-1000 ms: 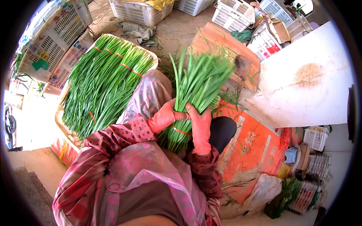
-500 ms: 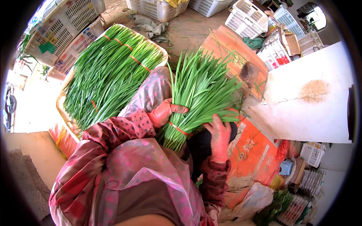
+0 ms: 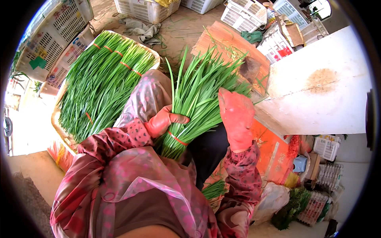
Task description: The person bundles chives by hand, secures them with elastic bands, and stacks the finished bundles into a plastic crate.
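A bunch of long green garlic chives (image 3: pixel 200 97) fans out over my lap, its leaf tips pointing away from me. A red band (image 3: pixel 177 139) circles it near the stem ends. My left hand (image 3: pixel 162 121), in a pinkish-red glove, is closed round the bunch just above that band, thumb across the leaves. On the bunch's right side, my gloved right hand (image 3: pixel 238 117) is raised against the leaves with its fingers curled in. What those fingers hold, if anything, is hidden behind the hand.
To my left, a shallow tray (image 3: pixel 156 59) carries several banded chive bundles. More chives (image 3: pixel 214 189) show by my right forearm. Ahead lies a wooden board (image 3: pixel 214 35) with leaf scraps. A white panel (image 3: pixel 317 95) stands at the right; plastic crates (image 3: pixel 242 16) line the back.
My right hand has moved up along the leaves, and its fingers have gone from spread to curled. The left hand keeps its hold on the bunch. The whole view has shifted slightly.
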A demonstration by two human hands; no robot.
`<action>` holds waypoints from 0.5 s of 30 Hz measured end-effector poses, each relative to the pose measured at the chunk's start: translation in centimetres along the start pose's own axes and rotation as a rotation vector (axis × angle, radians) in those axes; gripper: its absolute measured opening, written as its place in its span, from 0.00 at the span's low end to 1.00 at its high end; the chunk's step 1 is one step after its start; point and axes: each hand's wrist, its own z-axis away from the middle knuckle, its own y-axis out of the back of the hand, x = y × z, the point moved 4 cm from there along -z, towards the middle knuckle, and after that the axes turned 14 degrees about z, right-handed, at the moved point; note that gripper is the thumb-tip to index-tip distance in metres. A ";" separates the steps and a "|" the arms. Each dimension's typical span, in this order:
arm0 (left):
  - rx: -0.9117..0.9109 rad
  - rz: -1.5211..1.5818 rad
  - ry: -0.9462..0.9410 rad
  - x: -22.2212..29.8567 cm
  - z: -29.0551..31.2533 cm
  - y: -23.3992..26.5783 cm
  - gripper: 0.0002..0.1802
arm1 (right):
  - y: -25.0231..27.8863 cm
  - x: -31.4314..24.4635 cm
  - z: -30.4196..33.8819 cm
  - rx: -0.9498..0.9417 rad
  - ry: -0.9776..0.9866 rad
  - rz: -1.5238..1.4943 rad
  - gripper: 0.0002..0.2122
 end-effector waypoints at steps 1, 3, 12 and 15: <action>-0.006 -0.009 0.007 0.0 0.0 -0.1 0.21 | -0.6 0.3 0.4 0.032 -0.002 0.013 0.07; -0.016 -0.028 0.020 0.0 0.0 -0.2 0.21 | -1.4 1.1 0.8 0.095 -0.005 0.037 0.02; -0.069 -0.022 0.070 -0.1 -0.3 -0.5 0.22 | 0.8 2.9 -0.4 -0.121 -0.106 -0.205 0.06; -0.096 -0.010 0.092 -0.5 -0.6 -0.9 0.22 | -2.3 2.4 0.8 -0.161 0.011 -0.067 0.06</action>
